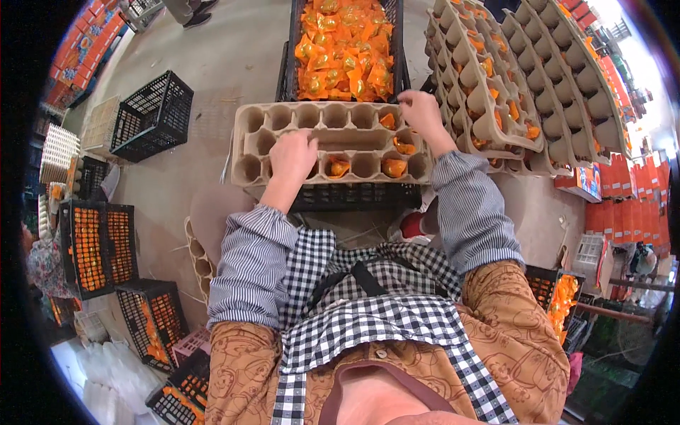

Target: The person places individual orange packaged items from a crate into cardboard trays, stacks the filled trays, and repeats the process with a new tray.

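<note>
A grey-brown moulded pulp tray (348,139) with rows of cups lies before me. Several of its cups, mostly towards the right, hold round items in orange wrappers (394,167). My left hand (294,156) is over the left-middle of the tray with its fingers bent down; the hand itself hides what is under them. At the tray's back right corner is my right hand (423,114), fingers curled, and whether anything is in them is hidden. Just beyond the tray, a black plastic crate (397,48) is filled with the same orange-wrapped items.
Stacked pulp trays with orange-wrapped items (478,79) stand on the right, close to my right arm. On the floor at left sits a black crate (151,117). More filled crates (101,249) stand further left. Orange-red cartons (621,212) are piled at right. A person's shoe (197,21) shows at the top.
</note>
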Tool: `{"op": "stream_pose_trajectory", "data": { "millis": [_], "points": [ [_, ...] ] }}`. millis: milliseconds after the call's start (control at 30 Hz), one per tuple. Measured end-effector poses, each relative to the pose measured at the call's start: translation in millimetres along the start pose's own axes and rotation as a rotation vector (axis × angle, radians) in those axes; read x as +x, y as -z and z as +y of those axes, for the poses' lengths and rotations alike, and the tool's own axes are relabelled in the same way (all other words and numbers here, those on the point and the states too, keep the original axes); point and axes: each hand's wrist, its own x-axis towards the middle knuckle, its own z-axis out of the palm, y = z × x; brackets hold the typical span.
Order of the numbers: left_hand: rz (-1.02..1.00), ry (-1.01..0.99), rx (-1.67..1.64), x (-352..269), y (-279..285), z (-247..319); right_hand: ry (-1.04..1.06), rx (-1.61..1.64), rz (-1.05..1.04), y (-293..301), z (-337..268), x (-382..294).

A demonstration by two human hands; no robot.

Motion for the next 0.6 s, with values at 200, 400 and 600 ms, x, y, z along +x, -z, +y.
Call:
{"op": "stream_pose_trajectory", "data": {
  "millis": [200,400,600],
  "points": [
    [-0.036,0.053,-0.213,108.0,-23.0,51.0,-0.148,-0.257,-0.077,-31.6,-19.2,79.7],
    [-0.243,0.081,-0.183,166.9,-73.0,82.5,-0.174,-0.374,-0.068,-58.0,2.9,110.3],
    [0.042,0.116,-0.699,152.1,-95.0,44.4,-0.231,0.474,0.066,-16.7,33.2,75.3]
  ]
}}
